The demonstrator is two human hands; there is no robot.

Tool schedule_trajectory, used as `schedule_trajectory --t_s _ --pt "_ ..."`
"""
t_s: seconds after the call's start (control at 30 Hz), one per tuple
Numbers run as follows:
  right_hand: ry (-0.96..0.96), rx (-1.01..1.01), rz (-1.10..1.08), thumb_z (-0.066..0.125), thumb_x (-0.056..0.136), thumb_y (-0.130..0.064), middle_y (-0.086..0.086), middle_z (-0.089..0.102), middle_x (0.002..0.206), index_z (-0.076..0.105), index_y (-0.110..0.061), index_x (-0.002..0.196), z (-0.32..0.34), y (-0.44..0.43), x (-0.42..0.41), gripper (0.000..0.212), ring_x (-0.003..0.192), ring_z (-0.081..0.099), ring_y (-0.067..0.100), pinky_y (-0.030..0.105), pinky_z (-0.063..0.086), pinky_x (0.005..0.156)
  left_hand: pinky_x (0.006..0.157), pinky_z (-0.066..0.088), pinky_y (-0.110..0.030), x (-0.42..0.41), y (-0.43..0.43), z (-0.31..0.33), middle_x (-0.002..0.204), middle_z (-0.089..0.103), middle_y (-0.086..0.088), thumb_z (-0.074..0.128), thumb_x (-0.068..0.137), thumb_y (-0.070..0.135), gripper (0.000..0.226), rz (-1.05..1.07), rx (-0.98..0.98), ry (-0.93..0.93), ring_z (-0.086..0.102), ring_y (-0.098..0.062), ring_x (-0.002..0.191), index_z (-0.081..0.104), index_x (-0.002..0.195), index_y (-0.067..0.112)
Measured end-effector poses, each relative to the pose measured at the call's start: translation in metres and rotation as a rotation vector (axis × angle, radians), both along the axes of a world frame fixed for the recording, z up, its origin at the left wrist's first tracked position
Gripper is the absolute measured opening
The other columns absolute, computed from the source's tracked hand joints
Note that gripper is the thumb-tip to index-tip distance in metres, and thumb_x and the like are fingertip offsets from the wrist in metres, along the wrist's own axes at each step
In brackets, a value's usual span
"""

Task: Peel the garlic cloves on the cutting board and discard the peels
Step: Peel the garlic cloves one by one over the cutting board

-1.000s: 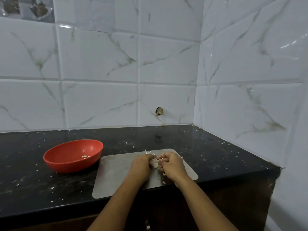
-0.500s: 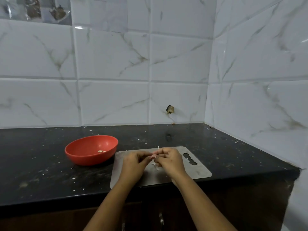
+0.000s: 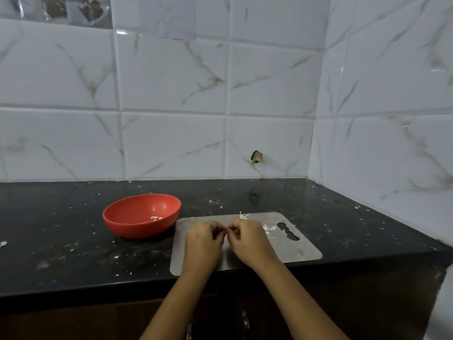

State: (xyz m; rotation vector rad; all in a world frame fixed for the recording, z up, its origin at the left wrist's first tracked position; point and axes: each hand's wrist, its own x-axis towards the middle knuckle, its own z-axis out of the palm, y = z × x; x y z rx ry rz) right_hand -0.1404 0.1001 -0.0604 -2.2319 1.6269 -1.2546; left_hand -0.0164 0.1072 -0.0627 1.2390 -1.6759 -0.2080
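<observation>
The curled fingers of the left hand [image 3: 203,241] and right hand [image 3: 247,241] hide most of the tiny pinkish piece [image 3: 227,230] pinched between them, too small to tell clove from peel, as are the pale bits [image 3: 155,218] in the round red plastic bowl [image 3: 137,229].

Ahead of you, white marble-veined tiles [image 3: 171,77] wrap the corner; a chipped hole [image 3: 256,157] scars one, above your speckled black countertop [image 3: 61,241], dark cabinets [image 3: 73,322] beneath.

kitchen, tiled wall [image 3: 171,94], black counter [image 3: 61,241]
</observation>
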Motion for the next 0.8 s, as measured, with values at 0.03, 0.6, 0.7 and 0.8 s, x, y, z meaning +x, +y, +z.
schedule_trajectory --t_s 0.03,0.6,0.7,0.8 --pt "0.049 -0.015 -0.004 0.054 0.089 -0.013 0.005 0.067 0.076 0.069 -0.008 0.086 -0.001 0.000 0.001 0.016 0.068 0.061 0.016 0.031 0.051 0.064 0.068 0.044 -0.005 0.000 0.000 0.000 0.086 0.074 0.004 0.067 0.085 0.009 0.013 0.003 -0.003 -0.009 0.062 0.001 0.074 0.077 0.091 0.014" --pt "-0.215 0.067 -0.069 0.055 0.087 -0.011 0.010 0.058 0.055 0.059 -0.005 0.060 0.008 -0.005 -0.018 0.028 0.047 0.043 0.008 0.019 0.033 0.047 0.065 0.054 -0.014 0.012 -0.004 0.007 0.083 0.070 -0.011 0.057 0.089 -0.008 0.020 -0.329 0.349 0.726 0.061 -0.013 0.072 0.070 0.098 0.004" --pt "-0.071 0.039 -0.191 0.050 0.089 -0.016 0.004 0.046 0.052 0.047 -0.008 0.056 0.006 -0.010 -0.027 0.033 0.049 0.039 0.015 0.031 0.033 0.049 0.063 0.054 -0.014 0.011 -0.004 0.008 0.081 0.067 -0.011 0.055 0.090 -0.009 0.019 -0.303 0.363 0.718 0.057 -0.015 0.068 0.069 0.098 0.001" --pt "0.053 0.042 -0.242 0.055 0.092 -0.020 0.001 0.057 0.061 0.057 -0.011 0.064 0.003 -0.012 -0.028 0.029 0.060 0.054 0.020 0.030 0.037 0.055 0.062 0.053 -0.015 0.010 -0.006 0.007 0.079 0.067 -0.010 0.052 0.089 -0.012 0.022 -0.270 0.369 0.689 0.056 -0.013 0.064 0.070 0.092 0.001"
